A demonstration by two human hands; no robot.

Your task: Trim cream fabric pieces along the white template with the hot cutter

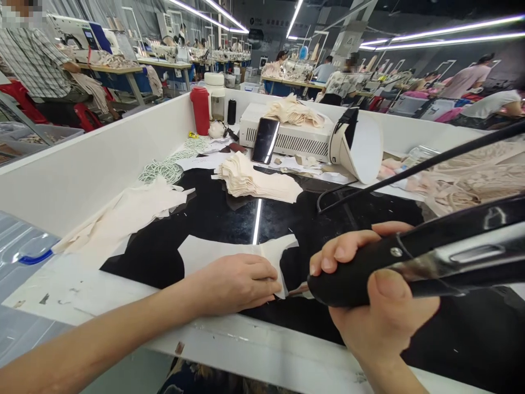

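Observation:
A cream fabric piece (221, 256) lies on the black work surface in front of me. My left hand (241, 282) rests flat over its right part, fingers stretched toward the right edge; the thumb is hidden. My right hand (381, 290) is wrapped round a black-handled tool (348, 276) with a shiny metal strip along its side. A narrow metal tip shows below the tool's front end, close to the fabric's lower right corner. I cannot make out the tool's exact kind. Farther back sits a stack of cut cream pieces (258, 178).
More cream pieces (131, 213) lie at the left, near green cord (162, 171). A phone (266, 141) leans on a white vented box (303, 139). A white cone (365, 148) and a black rod (410, 183) stand at the right. White side walls (102, 142) edge the table.

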